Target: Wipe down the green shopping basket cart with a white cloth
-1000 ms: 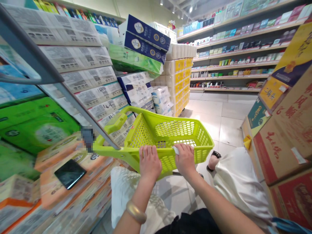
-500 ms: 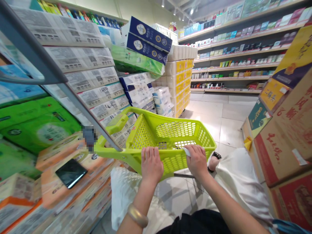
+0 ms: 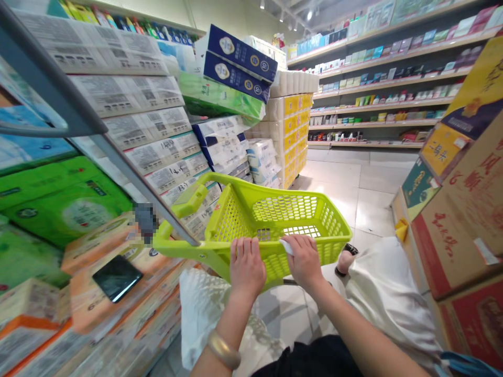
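Note:
A lime-green shopping cart basket point(image 3: 334, 230) with perforated walls stands in front of me, nothing visible inside it. My left hand point(image 3: 247, 267) has its fingers curled over the near rim. On the same rim, further right, my right hand point(image 3: 304, 262) is closed around a crumpled white wipe or tissue point(image 3: 287, 246), pressing it against the plastic. Most of the wipe is hidden under the fingers. A grey metal pole point(image 3: 149, 193) slants down to the basket's handle end at the left.
A dark phone point(image 3: 117, 277) lies on orange-and-white packs point(image 3: 84, 298) at left. Stacked tissue packs point(image 3: 145, 128) rise behind the cart. Cardboard boxes point(image 3: 444, 235) line the right side. Product shelves point(image 3: 377, 94) fill the back, beyond the tiled floor point(image 3: 353, 183).
My right hand has slid left along the basket rim with the wipe, closer to my left hand. The left hand keeps its hold on the rim.

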Available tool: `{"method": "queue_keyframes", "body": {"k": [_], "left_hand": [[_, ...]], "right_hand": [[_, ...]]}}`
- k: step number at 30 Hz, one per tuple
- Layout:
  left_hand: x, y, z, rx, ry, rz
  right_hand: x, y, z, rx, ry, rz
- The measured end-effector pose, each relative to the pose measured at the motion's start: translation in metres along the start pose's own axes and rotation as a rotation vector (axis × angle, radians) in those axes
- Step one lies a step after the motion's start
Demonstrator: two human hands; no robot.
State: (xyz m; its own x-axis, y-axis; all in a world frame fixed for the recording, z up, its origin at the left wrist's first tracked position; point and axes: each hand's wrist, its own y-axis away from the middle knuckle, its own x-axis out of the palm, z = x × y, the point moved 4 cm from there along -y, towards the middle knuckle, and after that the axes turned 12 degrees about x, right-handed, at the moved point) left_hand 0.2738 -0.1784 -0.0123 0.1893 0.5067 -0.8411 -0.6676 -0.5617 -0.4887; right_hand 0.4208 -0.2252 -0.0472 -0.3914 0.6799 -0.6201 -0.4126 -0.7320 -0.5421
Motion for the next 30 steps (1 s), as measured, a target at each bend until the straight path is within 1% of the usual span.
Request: {"method": "queue_keyframes", "body": {"k": [3, 6, 8, 10, 11, 13, 17, 19, 21, 22, 23, 25, 30], "left_hand": [[-0.002, 0.000, -0.001, -0.002, 0.022, 0.009], [-0.003, 0.001, -0.003, 0.004, 0.049, 0.007], [-0.004, 0.001, -0.006, 0.004, 0.066, 0.001], [-0.004, 0.001, -0.008, -0.001, 0.073, -0.005], [-0.004, 0.001, -0.009, -0.004, 0.072, -0.008], [-0.004, 0.000, -0.010, -0.008, 0.063, -0.014], [-0.002, 0.000, -0.010, 0.001, 0.040, -0.018], [-0.001, 0.001, -0.009, 0.012, 0.033, -0.028], [-0.002, 0.002, -0.008, 0.022, 0.032, -0.041], [-0.002, 0.002, -0.008, 0.024, 0.035, -0.043], [-0.003, 0.003, -0.008, 0.027, 0.040, -0.043], [-0.004, 0.003, -0.008, 0.032, 0.057, -0.040], [-0.009, 0.003, -0.015, 0.041, 0.084, -0.048]], "right_hand": [[-0.019, 0.001, -0.037, 0.024, 0.086, -0.045], [-0.035, 0.003, -0.068, 0.058, 0.178, -0.097], [-0.042, 0.003, -0.080, 0.097, 0.222, -0.130], [-0.044, 0.004, -0.082, 0.150, 0.246, -0.152], [-0.043, 0.004, -0.078, 0.175, 0.247, -0.159], [-0.035, 0.004, -0.060, 0.205, 0.226, -0.153], [-0.006, 0.003, 0.000, 0.095, 0.089, -0.011], [0.005, 0.001, 0.022, 0.065, 0.057, 0.031], [0.009, 0.000, 0.032, 0.035, 0.047, 0.062], [0.009, 0.000, 0.032, 0.020, 0.049, 0.074], [0.006, -0.001, 0.028, 0.009, 0.054, 0.081], [-0.004, -0.001, 0.010, 0.006, 0.076, 0.071], [-0.040, 0.001, -0.052, 0.058, 0.199, -0.043]]}}
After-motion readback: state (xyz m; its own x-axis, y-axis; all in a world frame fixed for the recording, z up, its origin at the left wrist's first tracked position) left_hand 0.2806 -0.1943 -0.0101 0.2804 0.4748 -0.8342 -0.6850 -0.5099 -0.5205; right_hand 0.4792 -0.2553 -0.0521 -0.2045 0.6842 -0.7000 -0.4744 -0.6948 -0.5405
